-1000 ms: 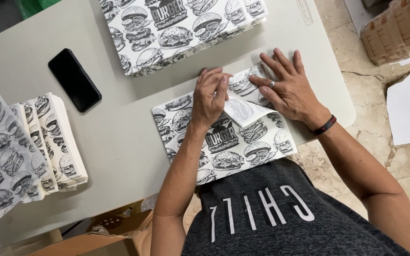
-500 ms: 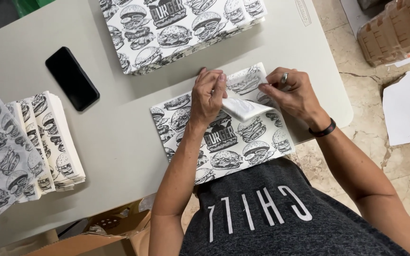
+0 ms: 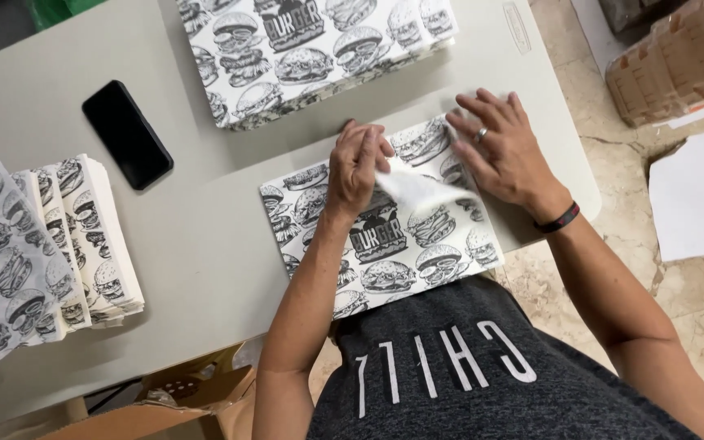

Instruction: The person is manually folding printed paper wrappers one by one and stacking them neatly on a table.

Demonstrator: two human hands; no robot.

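A grey worktop [image 3: 205, 269] carries several things. A black phone [image 3: 127, 134] lies face up near its far left part, set at a slant. At the far edge sits a stack of flat printed sheets [image 3: 319, 49] with black-and-white burger drawings. On the left edge rests a fanned pile of folded printed wrappers [image 3: 42, 244] in the same pattern, overlapping one another. Below the worktop's near edge, an open brown cardboard box [image 3: 181, 399] shows. To the right, on the marble floor [image 3: 694, 301], stand brown cardboard trays [image 3: 678, 65] and a white sheet [image 3: 698, 195].
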